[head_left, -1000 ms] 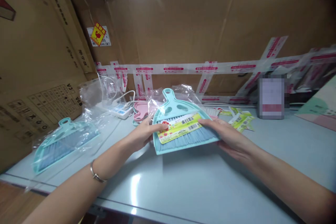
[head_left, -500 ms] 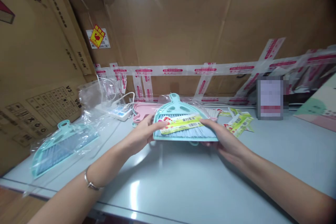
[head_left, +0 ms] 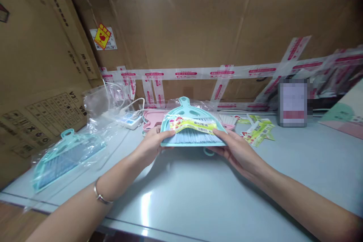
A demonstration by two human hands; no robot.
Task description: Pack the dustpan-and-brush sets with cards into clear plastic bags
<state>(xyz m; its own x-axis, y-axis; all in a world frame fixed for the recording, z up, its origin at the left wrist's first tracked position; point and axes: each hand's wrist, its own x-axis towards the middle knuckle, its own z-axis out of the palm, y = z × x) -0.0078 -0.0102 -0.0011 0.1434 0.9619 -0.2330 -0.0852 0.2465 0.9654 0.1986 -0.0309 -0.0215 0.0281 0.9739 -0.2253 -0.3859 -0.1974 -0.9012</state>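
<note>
Between my two hands, a mint-green dustpan and brush set (head_left: pixel 195 111) is held above the table, its handle pointing away from me. Across its pale blue bristles lies a yellow-green printed label (head_left: pixel 195 124), bowed upward in the middle. My left hand (head_left: pixel 154 141) grips the set's left corner, thumb on the label's left end. On the right corner, my right hand (head_left: pixel 234 147) is closed the same way, its thumb at the label's right end. Clear plastic film shows behind the set. A pink dustpan (head_left: pixel 153 117) lies partly hidden behind it.
Another mint-green dustpan set (head_left: pixel 66 155) in clear plastic lies at the left. A white power strip (head_left: pixel 132 121) with cables sits behind it. Loose labels (head_left: pixel 259 130) and a screen device (head_left: pixel 293 104), blurred out, are at the right. Large cardboard boxes (head_left: pixel 181 26) wall the back.
Both hands have shifted slightly left with the dustpan set. The label, flatter before, now bulges upward between my thumbs.
</note>
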